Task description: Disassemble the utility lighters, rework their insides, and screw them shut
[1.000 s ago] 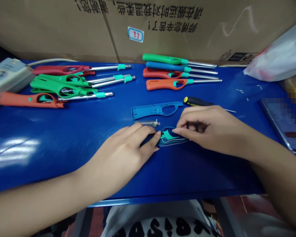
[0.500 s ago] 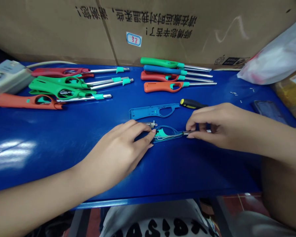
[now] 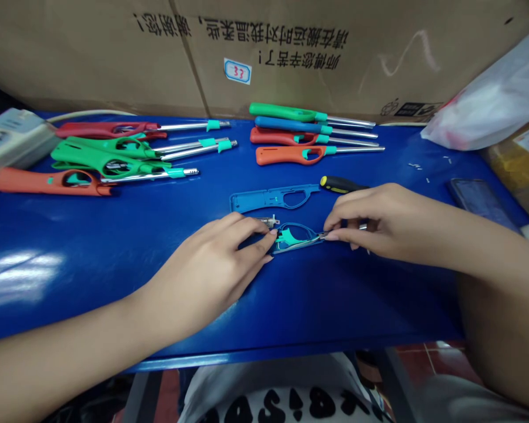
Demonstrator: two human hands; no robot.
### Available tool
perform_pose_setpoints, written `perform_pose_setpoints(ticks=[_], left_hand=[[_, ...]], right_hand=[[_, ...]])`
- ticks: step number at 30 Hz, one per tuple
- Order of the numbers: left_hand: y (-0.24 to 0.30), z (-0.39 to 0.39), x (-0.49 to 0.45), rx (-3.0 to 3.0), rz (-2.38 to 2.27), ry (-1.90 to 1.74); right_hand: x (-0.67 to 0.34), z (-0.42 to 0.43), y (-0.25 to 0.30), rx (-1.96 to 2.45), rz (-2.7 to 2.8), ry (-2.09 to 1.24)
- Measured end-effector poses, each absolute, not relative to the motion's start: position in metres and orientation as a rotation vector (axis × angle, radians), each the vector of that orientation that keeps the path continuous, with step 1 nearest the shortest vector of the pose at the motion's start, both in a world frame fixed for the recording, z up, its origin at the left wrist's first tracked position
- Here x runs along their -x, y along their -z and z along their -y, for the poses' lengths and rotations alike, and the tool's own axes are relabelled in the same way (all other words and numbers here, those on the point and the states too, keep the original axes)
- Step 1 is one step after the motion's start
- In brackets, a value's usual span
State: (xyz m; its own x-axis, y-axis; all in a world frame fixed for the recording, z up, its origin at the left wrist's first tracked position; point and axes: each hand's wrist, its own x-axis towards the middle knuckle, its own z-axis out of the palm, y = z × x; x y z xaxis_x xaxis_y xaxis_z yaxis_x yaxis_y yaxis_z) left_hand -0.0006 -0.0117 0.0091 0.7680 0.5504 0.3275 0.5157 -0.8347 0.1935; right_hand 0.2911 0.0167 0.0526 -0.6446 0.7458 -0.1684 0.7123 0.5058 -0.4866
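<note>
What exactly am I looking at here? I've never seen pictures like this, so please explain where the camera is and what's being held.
There is no machine here: these are a person's own bare hands, seen from a camera worn on their head, looking forward and down at a blue table.

The left hand has its fingers at one end of an open blue shell with a green trigger inside. The right hand pinches a slim metal piece at the shell's other end.

Beyond lie another blue shell half and a black-and-yellow handle. Long-nosed lighters lie farther back, in a left group and a right group, before a cardboard box.
</note>
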Motion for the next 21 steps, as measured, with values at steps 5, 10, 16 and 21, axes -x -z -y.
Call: perform_pose_setpoints(ticks=[5,10,16,21], left_hand=[[-0.0084,0.0108,0.0002,-2.860,-0.865,-0.580],[-0.0080,0.0099,0.0004,-2.851,-0.873,-0.562],[-0.0082,0.0095,0.0003,-2.850,-0.868,-0.566],[-0.0083,0.0104,0.0009,-2.845,-0.885,-0.548]], right_hand=[[-0.2873,-0.0203,-0.0511,1.358,2.606,-0.886],[-0.2847,-0.0207,-0.0501,1.455,2.514,-0.982],[-0.2825,-0.0186,-0.0512,1.410,2.537,-0.926],[-0.2839,-0.0172,-0.0504,1.092,2.648,-0.785]])
